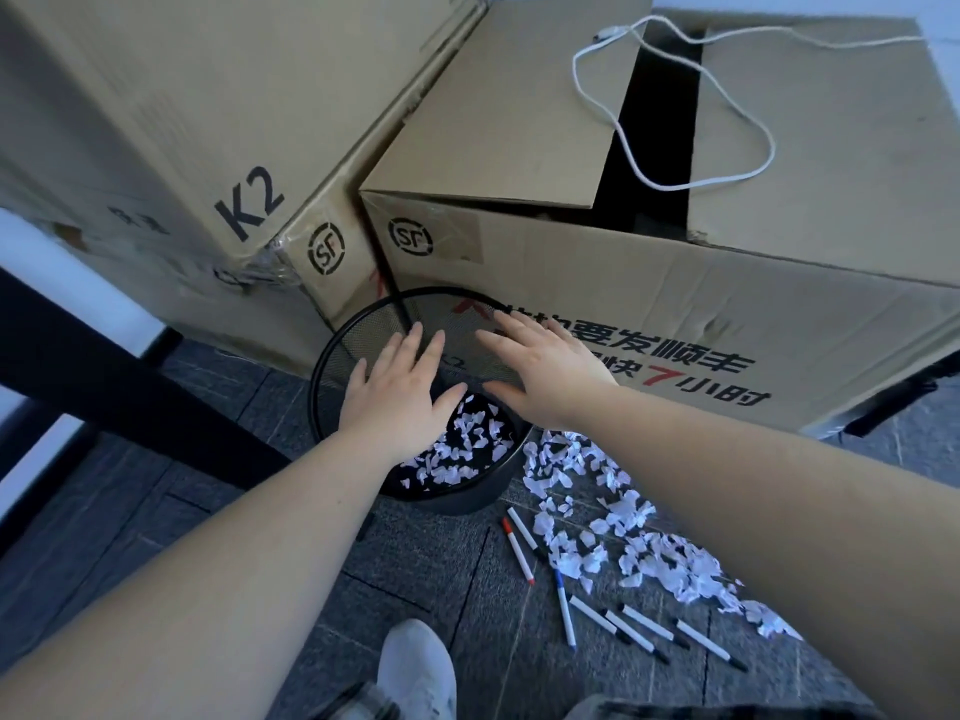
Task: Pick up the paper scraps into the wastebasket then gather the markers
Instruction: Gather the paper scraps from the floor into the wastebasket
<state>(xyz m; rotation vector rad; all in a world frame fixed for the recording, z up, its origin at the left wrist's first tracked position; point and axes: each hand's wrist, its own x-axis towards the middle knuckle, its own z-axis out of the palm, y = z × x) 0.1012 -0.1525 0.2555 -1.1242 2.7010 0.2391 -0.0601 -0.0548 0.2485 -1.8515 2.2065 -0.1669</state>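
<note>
1. Head view: both hands hover over the mesh wastebasket, hemmed by cardboard boxes beyond the fingertips.
2. Left hand and right hand: fingers spread flat, holding nothing.
3. Paper scraps lie in the basket beneath the palms and across the floor right of the fingers; markers lie nearer the person.

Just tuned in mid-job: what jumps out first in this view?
Both hands, left hand and right hand, hover open and empty over the black mesh wastebasket, which already holds white paper scraps. A long trail of scraps on the floor runs from the basket toward the lower right. Several markers lie on the dark floor beside that trail, in front of two big cardboard boxes.
</note>
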